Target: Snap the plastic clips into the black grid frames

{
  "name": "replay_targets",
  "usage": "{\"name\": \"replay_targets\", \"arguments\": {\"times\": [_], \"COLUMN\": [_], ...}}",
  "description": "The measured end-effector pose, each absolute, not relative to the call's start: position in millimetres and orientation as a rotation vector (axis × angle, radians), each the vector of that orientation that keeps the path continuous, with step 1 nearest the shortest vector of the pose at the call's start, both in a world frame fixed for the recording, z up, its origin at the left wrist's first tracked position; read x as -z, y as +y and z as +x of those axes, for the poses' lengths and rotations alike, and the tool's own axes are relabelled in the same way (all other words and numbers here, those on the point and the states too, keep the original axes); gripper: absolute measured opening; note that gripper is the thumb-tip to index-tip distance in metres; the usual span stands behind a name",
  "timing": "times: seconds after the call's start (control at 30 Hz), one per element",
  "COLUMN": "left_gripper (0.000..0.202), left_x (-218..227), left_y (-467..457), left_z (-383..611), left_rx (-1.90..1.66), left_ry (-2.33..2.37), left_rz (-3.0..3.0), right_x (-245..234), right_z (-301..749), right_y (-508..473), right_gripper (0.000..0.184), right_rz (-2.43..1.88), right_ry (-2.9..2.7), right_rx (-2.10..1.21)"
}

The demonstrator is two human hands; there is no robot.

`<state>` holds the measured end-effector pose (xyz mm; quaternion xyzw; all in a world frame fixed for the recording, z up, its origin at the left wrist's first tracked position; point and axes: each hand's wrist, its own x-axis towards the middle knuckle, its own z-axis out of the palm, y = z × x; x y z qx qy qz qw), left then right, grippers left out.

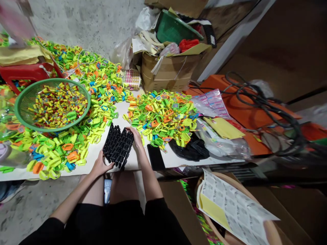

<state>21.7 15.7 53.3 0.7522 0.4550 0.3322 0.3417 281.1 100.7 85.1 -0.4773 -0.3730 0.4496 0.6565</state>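
Observation:
My left hand (101,166) grips the near left side of a bundle of black ribbed plastic strips (118,146), thumb along its near edge. At the far right corner, my right hand (136,136) curls its fingers around the same bundle. The strips stand in parallel rows, tilted, close to the table's front edge. Loose bright plastic pieces like small toy watches lie in a left pile (94,102) and a right pile (163,115), in yellow, green, orange and blue. Whether the bundle touches the table I cannot tell.
A green basket (88,105) of small yellow-and-red parts stands at left, near a red stool (24,73). Right of my hands lie a black phone (156,158) and a black bag (191,148). A filled cardboard box (166,69) stands behind; cables (268,102) cross an orange surface.

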Motion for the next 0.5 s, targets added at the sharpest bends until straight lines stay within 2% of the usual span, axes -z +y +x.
{"name": "replay_targets", "arguments": {"times": [0.17,0.5], "left_gripper": [0.085,0.081], "left_x": [-54.6,-52.7], "left_y": [15.4,15.6], "left_z": [22.8,22.0], "left_rx": [-0.88,-0.848], "left_ry": [1.167,1.202], "left_rz": [1.97,1.937], "right_x": [-84.6,-85.7], "right_z": [276.1,274.5], "right_y": [103.8,109.4], "right_gripper": [0.026,0.052], "right_rz": [-1.09,-1.021], "right_ry": [-0.806,-0.801], "right_rx": [-1.018,-1.252]}}
